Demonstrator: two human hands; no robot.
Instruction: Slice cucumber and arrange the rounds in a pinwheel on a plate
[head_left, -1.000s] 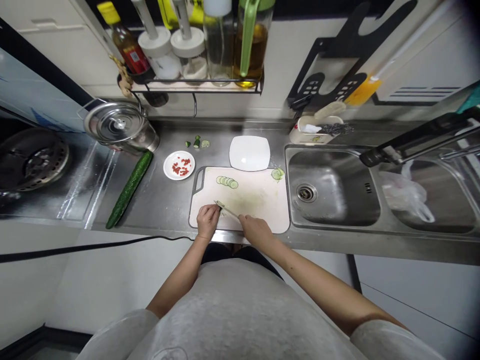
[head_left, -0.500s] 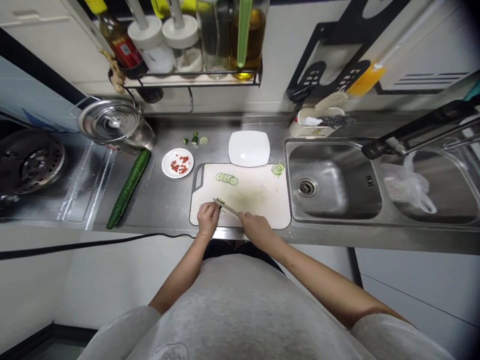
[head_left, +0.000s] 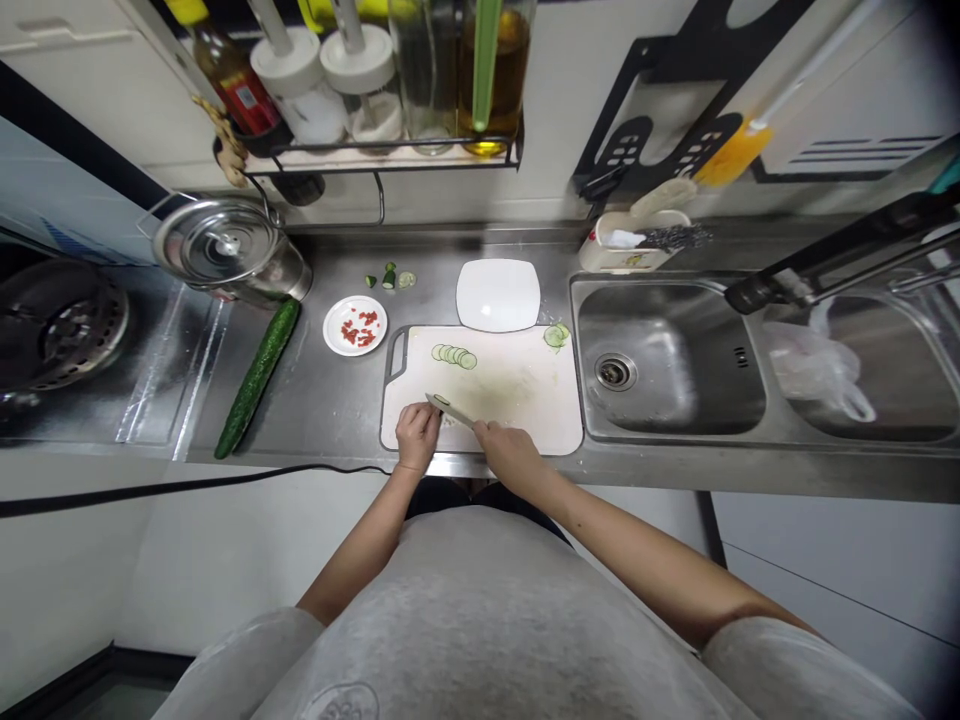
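Note:
My right hand (head_left: 510, 452) grips a kitchen knife (head_left: 459, 412) by its handle, the blade pointing left over the white cutting board (head_left: 525, 400). Curled beside the blade tip, my left hand (head_left: 418, 436) is closed on a piece of cucumber that its fingers mostly hide. One cucumber slice (head_left: 442, 399) shows at the blade's far side. Farther back on the board lies an overlapping row of cucumber slices (head_left: 454, 356). More slices and shavings (head_left: 556, 336) sit at the board's back right corner.
Behind the board stands a white rectangular dish (head_left: 498, 295). A plate of chopped red pieces (head_left: 355, 326), cucumber ends (head_left: 389, 277), a whole cucumber (head_left: 258, 380) and a lidded steel pot (head_left: 232, 248) are to the left. The sink (head_left: 667, 370) lies right; a condiment rack (head_left: 390, 155) hangs above.
The hands and knife have barely moved. The slice at the blade shows slightly more of its pale face; the whole view has shifted a little.

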